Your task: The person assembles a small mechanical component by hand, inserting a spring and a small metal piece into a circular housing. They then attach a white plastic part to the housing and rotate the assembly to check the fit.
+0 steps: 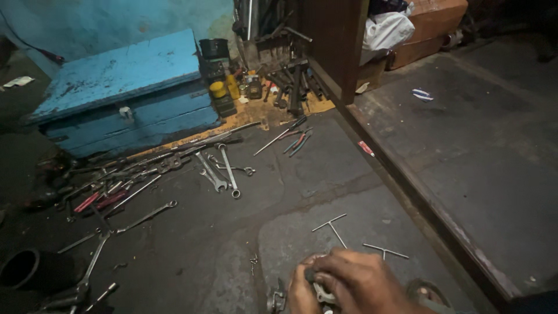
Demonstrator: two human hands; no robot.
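Down at six o'clock in the head view, both hands meet at the bottom edge. The right hand (363, 279) lies over the left hand (302, 291), and together they are closed around a small metal part (322, 292), pale grey, mostly hidden by the fingers; what kind of part it is cannot be told. Just at nine o'clock of the left hand, another small metal piece (276, 301) lies on the concrete floor (232, 244).

Two T-handle wrenches rest close to the hands: one (332, 225) at twelve o'clock of them, the other (385, 251) at one o'clock, just beyond the right knuckles. Between these and the spread of spanners (224, 171) farther off at eleven o'clock, the floor gives open room. A long spanner (145, 217) and more tools crowd the ten o'clock side, with a dark round pipe mouth (20, 267) at nine o'clock near the left frame edge.

A raised wooden sill (430, 203) runs diagonally from twelve o'clock to four o'clock, bounding the working space on the right. A blue wooden chest (122, 93) stands at eleven o'clock, well apart, and a sandalled foot (427, 291) shows just at three o'clock of the right hand.
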